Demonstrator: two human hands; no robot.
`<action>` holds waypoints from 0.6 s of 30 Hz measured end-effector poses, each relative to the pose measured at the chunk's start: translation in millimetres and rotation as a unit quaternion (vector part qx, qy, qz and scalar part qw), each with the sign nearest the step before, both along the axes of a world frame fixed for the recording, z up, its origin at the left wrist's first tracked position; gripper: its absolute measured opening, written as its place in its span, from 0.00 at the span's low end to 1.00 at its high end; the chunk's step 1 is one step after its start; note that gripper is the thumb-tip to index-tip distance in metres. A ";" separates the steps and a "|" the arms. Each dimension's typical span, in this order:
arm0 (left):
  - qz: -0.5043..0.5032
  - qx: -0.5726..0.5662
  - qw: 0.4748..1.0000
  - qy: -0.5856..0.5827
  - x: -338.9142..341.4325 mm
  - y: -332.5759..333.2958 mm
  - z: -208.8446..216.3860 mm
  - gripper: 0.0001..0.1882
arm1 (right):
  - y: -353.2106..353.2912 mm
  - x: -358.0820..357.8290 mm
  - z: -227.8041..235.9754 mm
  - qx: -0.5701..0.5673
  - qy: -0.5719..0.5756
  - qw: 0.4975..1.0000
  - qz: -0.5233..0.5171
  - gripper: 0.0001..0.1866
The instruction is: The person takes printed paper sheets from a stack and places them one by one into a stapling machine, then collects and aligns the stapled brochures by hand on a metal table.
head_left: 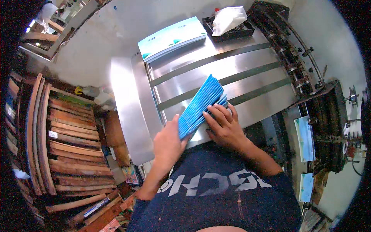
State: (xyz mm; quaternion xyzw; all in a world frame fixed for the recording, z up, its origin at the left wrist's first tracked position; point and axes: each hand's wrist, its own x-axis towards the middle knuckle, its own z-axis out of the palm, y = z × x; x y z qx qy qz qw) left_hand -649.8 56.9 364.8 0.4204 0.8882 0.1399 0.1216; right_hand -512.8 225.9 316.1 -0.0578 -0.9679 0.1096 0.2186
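Note:
A fanned bundle of blue folded sheets (pixel 201 104) is tilted between my hands, in front of my body and over the near edge of a metal machine table. My left hand (pixel 169 140) is closed round its lower left end, the thumb along the side. On the right side, my right hand (pixel 224 125) has its curled fingers pressed against the sheets' edges. The upper ends of the sheets spread apart like steps. My palms and the underside of the bundle are hidden.
Dark belts (pixel 185 96) cross the metal table (pixel 133 112). At its far side lie a stack of white and pale blue printed sheets (pixel 174 34) and a black tray (pixel 232 34) with white paper. Rollers (pixel 286 58) stand at right, printed sheets (pixel 304 139) below. Wooden slats (pixel 77 143) fill the left.

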 end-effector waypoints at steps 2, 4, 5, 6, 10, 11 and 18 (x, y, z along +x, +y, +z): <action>0.002 0.001 1.000 -0.004 1.0 -0.6 0.1 0.37 | -3.4 4.4 2.2 -0.007 -0.009 1.000 -0.015 0.32; -0.008 0.016 0.999 0.029 1.6 -1.3 -3.3 0.35 | -5.9 6.8 4.8 -0.012 -0.017 0.999 -0.029 0.31; -0.013 0.024 0.999 0.046 2.0 -1.7 -4.5 0.34 | -7.3 7.3 6.6 -0.013 -0.020 0.999 -0.036 0.30; -0.015 0.021 0.999 0.045 2.6 -1.5 -5.1 0.34 | -8.5 8.0 8.0 -0.015 -0.024 0.999 -0.044 0.29; -0.023 0.006 0.999 0.048 3.5 0.2 -5.8 0.34 | -11.0 1.9 13.6 -0.002 -0.003 0.999 -0.042 0.23; -0.025 0.001 0.998 0.051 3.3 0.4 -6.1 0.34 | -11.4 0.2 13.8 0.002 0.005 0.999 -0.041 0.22; -0.016 -0.003 0.999 0.052 1.7 -1.5 -7.0 0.35 | -3.3 1.6 16.3 -0.103 -0.023 0.994 -0.025 0.17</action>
